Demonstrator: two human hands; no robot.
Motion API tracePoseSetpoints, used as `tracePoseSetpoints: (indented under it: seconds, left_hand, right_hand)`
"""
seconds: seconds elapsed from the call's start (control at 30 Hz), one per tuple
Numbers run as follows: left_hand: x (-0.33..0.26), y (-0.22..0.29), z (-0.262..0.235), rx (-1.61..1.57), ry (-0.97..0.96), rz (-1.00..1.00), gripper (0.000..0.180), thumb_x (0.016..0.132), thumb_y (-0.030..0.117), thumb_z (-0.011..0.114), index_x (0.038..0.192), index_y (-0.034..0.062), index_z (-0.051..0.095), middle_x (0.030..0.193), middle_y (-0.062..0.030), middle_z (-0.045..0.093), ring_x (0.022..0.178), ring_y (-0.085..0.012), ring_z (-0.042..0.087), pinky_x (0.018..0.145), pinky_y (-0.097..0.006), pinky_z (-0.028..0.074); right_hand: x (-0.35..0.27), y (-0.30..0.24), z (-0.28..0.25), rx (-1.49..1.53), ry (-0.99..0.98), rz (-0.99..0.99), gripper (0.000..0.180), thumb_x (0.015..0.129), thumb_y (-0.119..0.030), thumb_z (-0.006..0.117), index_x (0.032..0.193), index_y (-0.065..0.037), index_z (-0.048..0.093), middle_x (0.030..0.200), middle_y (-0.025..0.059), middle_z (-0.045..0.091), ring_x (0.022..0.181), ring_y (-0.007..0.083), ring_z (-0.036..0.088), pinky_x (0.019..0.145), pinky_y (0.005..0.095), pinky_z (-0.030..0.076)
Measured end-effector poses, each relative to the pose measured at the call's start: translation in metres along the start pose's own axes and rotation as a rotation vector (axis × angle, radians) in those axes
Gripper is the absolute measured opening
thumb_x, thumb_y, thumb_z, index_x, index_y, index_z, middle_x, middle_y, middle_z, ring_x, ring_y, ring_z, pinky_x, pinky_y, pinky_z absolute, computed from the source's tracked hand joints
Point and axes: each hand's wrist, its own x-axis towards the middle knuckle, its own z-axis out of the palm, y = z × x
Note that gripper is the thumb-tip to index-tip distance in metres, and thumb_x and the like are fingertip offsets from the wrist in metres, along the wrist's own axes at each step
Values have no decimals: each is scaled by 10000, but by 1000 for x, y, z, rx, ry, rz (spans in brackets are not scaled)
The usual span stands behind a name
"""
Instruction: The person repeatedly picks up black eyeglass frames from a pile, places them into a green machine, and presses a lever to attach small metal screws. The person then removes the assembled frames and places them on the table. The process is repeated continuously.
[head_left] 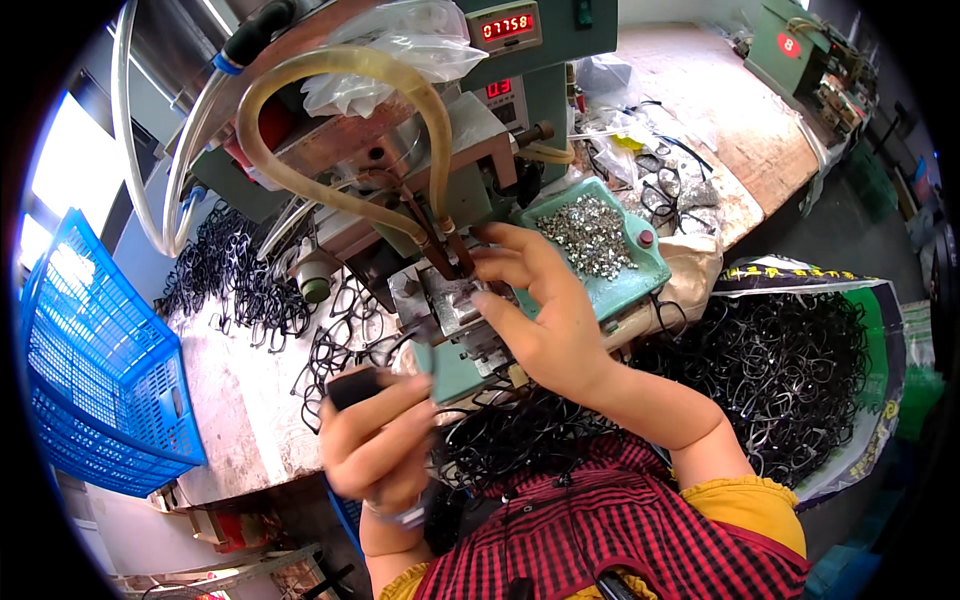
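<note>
Our left hand (375, 440) is clamped on a black eyeglass frame (352, 385), near the machine (450, 310). Our right hand (535, 310), fingers apart, touches its clamp; many frames in the sack (800, 370) look unprocessed.

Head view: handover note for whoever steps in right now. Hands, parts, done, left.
Left hand: closed on a black eyeglass frame piece, held just short of the machine.
Right hand: open, fingertips at the metal fixture of the green bench machine; what it is pinching, if anything, cannot be made out.
Parts: small metal pieces in the teal tray beside the right hand; black frames in the sack at right and piled on the bench at left.
Done: cannot tell which pile is finished.
Left: the held piece is not yet in the fixture.
</note>
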Motion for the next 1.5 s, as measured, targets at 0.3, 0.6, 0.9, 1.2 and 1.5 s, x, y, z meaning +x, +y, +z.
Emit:
tracePoseSetpoints:
  seconds: [0.3,0.6,0.9,1.2,1.5]
  left_hand:
    - [0,-23,32,45,-381,90,243,720,109,832,957,148,796,1007,-34,751,889,-294,640,847,-425,530]
    - [-3,-23,32,79,-401,100,287,716,87,831,995,133,779,1054,-50,748,925,-293,663,900,-440,522]
    - [-81,-18,-63,516,37,-190,169,913,-48,640,1074,-26,682,1159,-186,698,1096,-285,658,995,-401,506]
    - [-61,-102,-83,766,-30,-479,40,857,47,736,893,62,744,1019,-73,711,997,-269,634,956,-375,446]
    - [-131,-181,-67,976,-334,-491,192,737,-8,679,903,87,686,874,-82,644,881,-320,573,814,-448,456]
  right_hand:
    - [7,112,-127,-1182,165,-244,196,773,-141,751,961,-86,739,1135,153,680,1171,355,606,959,447,505]
    - [61,128,-81,-1223,79,-260,124,761,-123,703,882,-97,712,935,115,646,951,329,633,753,430,544]
    - [-6,94,-124,-313,344,151,110,917,-69,677,1023,-51,704,897,25,708,786,136,639,739,273,502]
    - [27,115,-88,80,359,190,177,937,-56,697,1100,8,720,995,22,721,889,81,636,831,220,487]
    - [-30,97,-124,-466,424,126,161,874,-55,746,1027,-7,755,951,35,747,870,109,659,825,255,502]
